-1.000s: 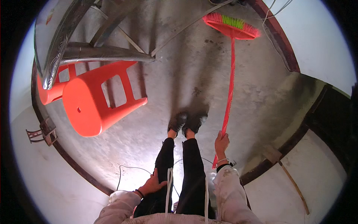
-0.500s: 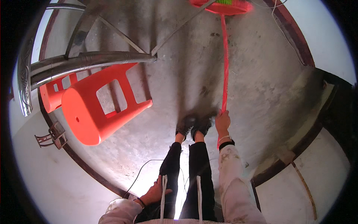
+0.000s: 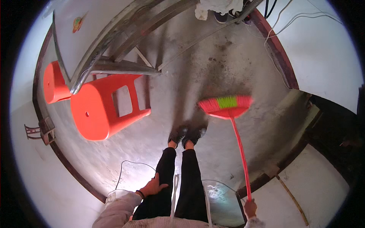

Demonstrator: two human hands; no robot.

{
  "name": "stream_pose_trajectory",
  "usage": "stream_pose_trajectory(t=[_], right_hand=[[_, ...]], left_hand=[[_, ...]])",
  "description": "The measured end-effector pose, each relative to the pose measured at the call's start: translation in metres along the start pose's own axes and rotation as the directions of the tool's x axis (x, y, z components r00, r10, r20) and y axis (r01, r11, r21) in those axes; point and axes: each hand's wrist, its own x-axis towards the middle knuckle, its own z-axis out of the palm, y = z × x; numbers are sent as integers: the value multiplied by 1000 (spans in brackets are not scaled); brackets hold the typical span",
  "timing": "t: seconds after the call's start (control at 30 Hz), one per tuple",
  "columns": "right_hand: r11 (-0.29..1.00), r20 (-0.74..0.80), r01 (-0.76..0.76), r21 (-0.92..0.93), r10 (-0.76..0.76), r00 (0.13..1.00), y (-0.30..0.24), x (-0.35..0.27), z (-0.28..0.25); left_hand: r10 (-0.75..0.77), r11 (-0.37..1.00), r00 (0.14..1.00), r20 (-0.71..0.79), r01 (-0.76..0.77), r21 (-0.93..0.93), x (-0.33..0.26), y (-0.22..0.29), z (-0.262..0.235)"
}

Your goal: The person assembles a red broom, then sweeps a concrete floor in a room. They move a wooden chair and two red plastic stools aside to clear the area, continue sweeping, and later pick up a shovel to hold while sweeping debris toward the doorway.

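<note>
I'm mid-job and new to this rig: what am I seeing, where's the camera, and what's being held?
There's no machine here, just a person's bare hands. The picture comes from the left of two fisheye cameras on the head, looking down, so straight edges bend near the rim. The right hand grips a red broom near the end of its handle. The left hand rests on a black trouser leg. On the grey floor are two orange stools, near a metal frame.
</note>
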Motion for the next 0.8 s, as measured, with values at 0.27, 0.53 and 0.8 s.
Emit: stream_pose_trajectory(t=[0.27,0.53,0.8], right_hand=[[976,-211,28,217,19,977,-82,23,17],[918,-360,261,299,-144,922,-358,217,58],[925,-154,357,132,-336,929,-335,212,94]], left_hand=[[-5,998,1000,17,6,-69,6,-15,16],[-55,998,998,33,54,14,6,-24,22],[3,995,999,49,-8,96,7,-30,21]])
